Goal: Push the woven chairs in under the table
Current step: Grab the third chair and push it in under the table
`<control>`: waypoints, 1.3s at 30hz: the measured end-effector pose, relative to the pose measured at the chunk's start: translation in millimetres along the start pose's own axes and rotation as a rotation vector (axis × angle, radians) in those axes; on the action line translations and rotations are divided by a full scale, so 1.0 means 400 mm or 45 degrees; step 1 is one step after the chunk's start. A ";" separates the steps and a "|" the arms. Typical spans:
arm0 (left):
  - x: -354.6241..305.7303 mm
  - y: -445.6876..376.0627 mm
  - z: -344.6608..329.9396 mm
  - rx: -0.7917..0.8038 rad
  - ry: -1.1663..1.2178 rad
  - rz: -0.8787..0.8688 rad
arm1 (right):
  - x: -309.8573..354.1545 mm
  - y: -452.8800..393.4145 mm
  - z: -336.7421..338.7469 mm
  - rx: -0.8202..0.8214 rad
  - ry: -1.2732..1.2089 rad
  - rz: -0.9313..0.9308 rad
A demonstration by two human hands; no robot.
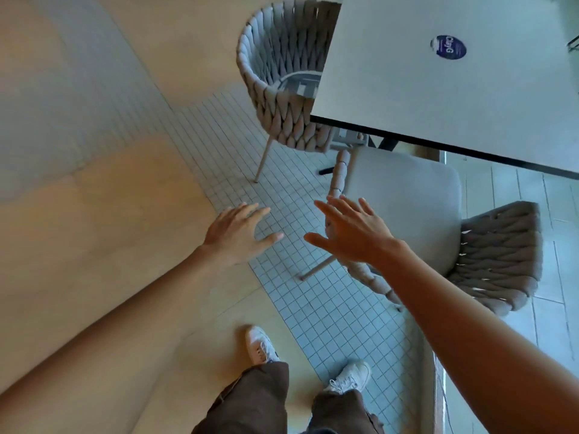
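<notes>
Two grey woven chairs stand by a white table [407, 98]. The far chair [275, 89] has its seat partly under the table's left edge. The near chair [501, 255], with a grey seat cushion [407, 198], stands pulled out from the table's near edge. My left hand [238, 233] hovers open over the tiled floor, left of the near chair. My right hand [354, 230] is open, fingers spread, above the near chair's woven left arm; I cannot tell whether it touches.
A round blue sticker [448, 47] lies on the tabletop. Black table legs [385, 142] show under its edge. My two feet in white shoes [260, 344] stand on the beige floor beside a strip of small white tiles [313, 292].
</notes>
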State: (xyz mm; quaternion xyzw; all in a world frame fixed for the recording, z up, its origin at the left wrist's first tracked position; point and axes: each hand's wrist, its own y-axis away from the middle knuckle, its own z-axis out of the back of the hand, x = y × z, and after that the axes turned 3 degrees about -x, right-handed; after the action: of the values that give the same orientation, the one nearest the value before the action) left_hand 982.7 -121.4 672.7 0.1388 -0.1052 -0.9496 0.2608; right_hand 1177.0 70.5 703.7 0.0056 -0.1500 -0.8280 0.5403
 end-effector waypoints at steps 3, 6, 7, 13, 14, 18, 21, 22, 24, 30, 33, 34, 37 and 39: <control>0.086 -0.002 0.044 -0.031 0.002 0.022 | 0.059 -0.069 0.023 -0.008 -0.003 0.014; 0.165 -0.003 0.087 -0.069 0.018 0.059 | 0.111 -0.137 0.044 -0.006 0.007 0.042; 0.181 -0.004 0.099 -0.077 0.019 0.069 | 0.120 -0.156 0.048 -0.005 0.010 0.047; 0.278 -0.046 0.171 -0.099 -0.026 0.119 | 0.147 -0.304 0.079 -0.018 0.002 0.076; 0.289 -0.061 0.182 -0.106 -0.030 0.122 | 0.146 -0.332 0.087 -0.016 -0.001 0.080; 0.337 -0.153 0.232 -0.129 -0.041 0.124 | 0.135 -0.460 0.119 -0.022 -0.029 0.109; 0.381 -0.254 0.280 -0.141 -0.065 0.137 | 0.116 -0.577 0.148 -0.033 -0.036 0.120; 0.395 -0.286 0.294 -0.137 -0.074 0.140 | 0.111 -0.612 0.157 -0.029 -0.038 0.126; 0.421 -0.353 0.320 -0.124 -0.082 0.162 | 0.098 -0.685 0.176 -0.010 -0.049 0.137; 0.463 -0.526 0.395 -0.156 -0.078 0.184 | 0.055 -0.875 0.247 0.051 -0.019 0.198; 0.484 -0.596 0.427 -0.153 -0.079 0.166 | 0.037 -0.955 0.279 0.071 0.006 0.218; 0.493 -0.615 0.436 -0.147 -0.080 0.164 | 0.033 -0.981 0.288 0.063 0.003 0.223; 0.541 -0.675 0.467 -0.156 -0.087 0.160 | 0.032 -1.071 0.314 0.071 0.017 0.236; 0.579 -0.714 0.482 -0.162 -0.092 0.155 | 0.035 -1.122 0.327 0.074 0.016 0.232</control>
State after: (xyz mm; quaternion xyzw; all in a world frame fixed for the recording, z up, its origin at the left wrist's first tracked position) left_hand 597.0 22.4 727.8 0.0810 -0.0624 -0.9411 0.3223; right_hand 748.2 256.3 716.4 0.0128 -0.1705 -0.7705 0.6140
